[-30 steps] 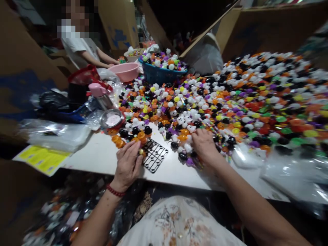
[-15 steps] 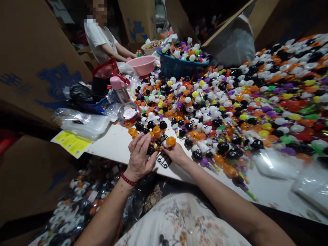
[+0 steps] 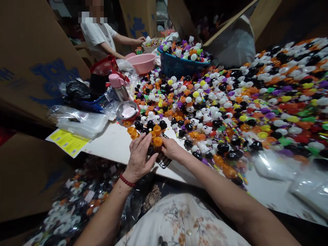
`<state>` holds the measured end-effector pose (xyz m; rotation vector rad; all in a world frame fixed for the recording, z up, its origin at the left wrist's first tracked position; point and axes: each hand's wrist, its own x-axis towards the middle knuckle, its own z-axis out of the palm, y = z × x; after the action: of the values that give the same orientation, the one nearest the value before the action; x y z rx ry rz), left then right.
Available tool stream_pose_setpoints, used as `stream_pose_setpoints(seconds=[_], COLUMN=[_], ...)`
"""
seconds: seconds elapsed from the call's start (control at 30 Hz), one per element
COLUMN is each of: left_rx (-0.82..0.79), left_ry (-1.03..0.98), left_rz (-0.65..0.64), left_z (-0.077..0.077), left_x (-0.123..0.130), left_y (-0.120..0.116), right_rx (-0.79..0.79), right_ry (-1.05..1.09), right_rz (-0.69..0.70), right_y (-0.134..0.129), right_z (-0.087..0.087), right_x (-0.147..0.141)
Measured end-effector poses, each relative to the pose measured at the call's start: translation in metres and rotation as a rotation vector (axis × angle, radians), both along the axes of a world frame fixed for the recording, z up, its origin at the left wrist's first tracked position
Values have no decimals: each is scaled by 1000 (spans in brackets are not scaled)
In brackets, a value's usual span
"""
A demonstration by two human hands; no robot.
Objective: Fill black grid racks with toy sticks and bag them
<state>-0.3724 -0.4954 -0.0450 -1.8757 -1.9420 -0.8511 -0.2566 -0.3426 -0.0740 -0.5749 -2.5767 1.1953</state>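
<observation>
The right hand [image 3: 171, 149] pinches an orange piece [image 3: 157, 141]; the left hand's [image 3: 139, 159] fingers curl alongside. A carton [image 3: 51, 78] reads "TOY CANDY" in blue.

Right hand [image 3: 171, 149]: 1.0 s ago in the loose pile [image 3: 205, 128]; 0.5 s ago above the grid, holding orange piece out. Now in close to the left hand [image 3: 140, 158].
Orange piece [image 3: 158, 141]: was tipped over, white part showing, off to the right. Now in against the other orange pieces [image 3: 157, 129], orange top up.
Black grid [image 3: 164, 162]: mostly exposed 1.0 s ago, now largely hidden by hands and pieces.
Co-worker's far hand [image 3: 140, 40]: was down by the pink basin [image 3: 141, 65], now up at the rear bowl [image 3: 149, 49].
</observation>
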Motion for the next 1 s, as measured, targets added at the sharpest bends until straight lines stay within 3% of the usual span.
stream_pose_setpoints(seconds=[0.13,0.27,0.6,0.8,1.0], left_rx=[-9,-4,-23,-38,-51], left_ry=[11,5,21,51,80], left_rz=[-10,-20,-12,10,-2], left_z=[1,0,0,4,7], left_x=[0,0,-1,-3,-5], left_y=[-1,-1,-2,2,3], right_rx=[-163,-240,75,109,143], right_ry=[106,74,-12,-38,-75], right_rz=[-66,-79,80,59,89], right_y=[0,1,2,5,4], right_z=[-11,-20,-6,-6,4], right_x=[-1,0,-4,-5,-6])
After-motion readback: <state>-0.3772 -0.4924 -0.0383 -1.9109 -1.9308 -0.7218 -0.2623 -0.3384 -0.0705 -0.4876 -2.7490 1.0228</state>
